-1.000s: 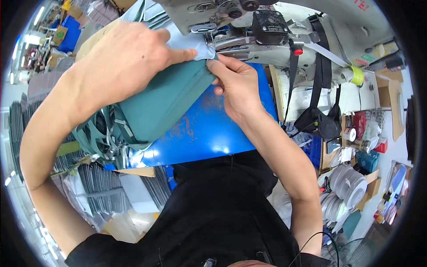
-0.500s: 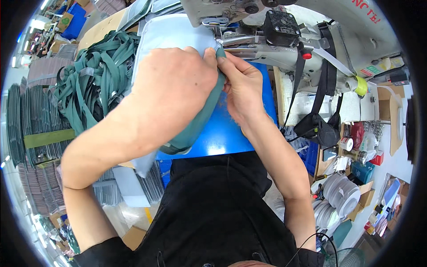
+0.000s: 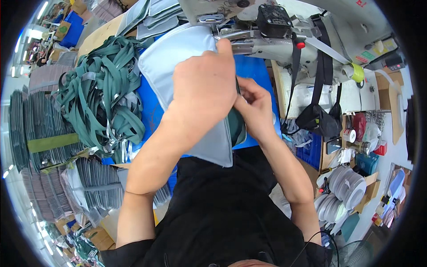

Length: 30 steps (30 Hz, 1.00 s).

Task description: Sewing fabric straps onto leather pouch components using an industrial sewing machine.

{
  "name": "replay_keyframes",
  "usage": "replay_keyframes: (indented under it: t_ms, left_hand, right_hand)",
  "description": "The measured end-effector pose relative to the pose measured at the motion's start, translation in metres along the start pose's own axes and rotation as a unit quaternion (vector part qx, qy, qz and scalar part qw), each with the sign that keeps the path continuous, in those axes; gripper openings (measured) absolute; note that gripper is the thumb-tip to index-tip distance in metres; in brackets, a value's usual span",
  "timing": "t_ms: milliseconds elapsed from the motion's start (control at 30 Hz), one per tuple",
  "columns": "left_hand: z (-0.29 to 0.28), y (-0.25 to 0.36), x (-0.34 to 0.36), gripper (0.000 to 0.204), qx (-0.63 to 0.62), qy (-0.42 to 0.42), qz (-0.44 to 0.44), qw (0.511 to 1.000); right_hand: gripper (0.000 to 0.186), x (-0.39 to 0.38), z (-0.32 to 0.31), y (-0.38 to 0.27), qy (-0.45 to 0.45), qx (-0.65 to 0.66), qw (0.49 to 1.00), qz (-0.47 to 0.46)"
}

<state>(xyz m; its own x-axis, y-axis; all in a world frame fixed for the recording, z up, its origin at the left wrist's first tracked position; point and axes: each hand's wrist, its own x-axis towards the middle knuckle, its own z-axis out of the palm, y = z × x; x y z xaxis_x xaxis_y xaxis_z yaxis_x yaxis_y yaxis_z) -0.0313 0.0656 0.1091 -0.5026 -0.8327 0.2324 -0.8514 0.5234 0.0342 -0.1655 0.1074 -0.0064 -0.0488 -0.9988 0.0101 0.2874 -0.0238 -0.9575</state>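
Observation:
A padded light grey-blue fabric panel with stitched edges lies under the sewing machine's head, its far edge close to the metal needle area. My left hand is closed over the middle of the panel, thumb pointing toward the machine; its fingertips are hidden. The panel's near corner hangs out below my left wrist, over the front of the blue table. Beside it a dark green fabric part shows between my hands. My right hand has its thumb and fingers bent together at that green edge, apparently pinching it.
The sewing machine with a black box and red knob stands across the back right. On the blue table, a heap of green straps lies at left. Stacked panels stand farther left; white reels sit at right.
The panel has turned and shifted right, so its grey near corner now shows below my left wrist. My left hand has moved right and nearer; my right hand has moved slightly nearer.

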Motion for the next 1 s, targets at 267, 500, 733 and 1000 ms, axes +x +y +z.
replay_keyframes:
  t_ms: [267,500,733,1000]
  left_hand:
    - [0.020,0.026,-0.090,0.075,-0.191,0.105,0.051,0.975]
    - [0.032,0.034,-0.128,0.028,-0.196,0.204,0.138,0.949]
    - [0.013,0.020,-0.098,0.022,-0.150,0.188,0.179,0.954]
    - [0.004,-0.017,-0.053,0.024,-0.082,0.145,0.205,0.964]
  right_hand:
    - [0.048,-0.084,-0.020,-0.011,-0.001,-0.129,0.992,0.014]
    - [0.031,-0.103,-0.006,-0.024,0.007,0.044,0.993,0.105]
    - [0.031,-0.076,0.010,-0.023,0.018,0.133,0.984,0.118]
    - [0.027,-0.025,0.025,-0.022,0.003,0.192,0.975,0.108]
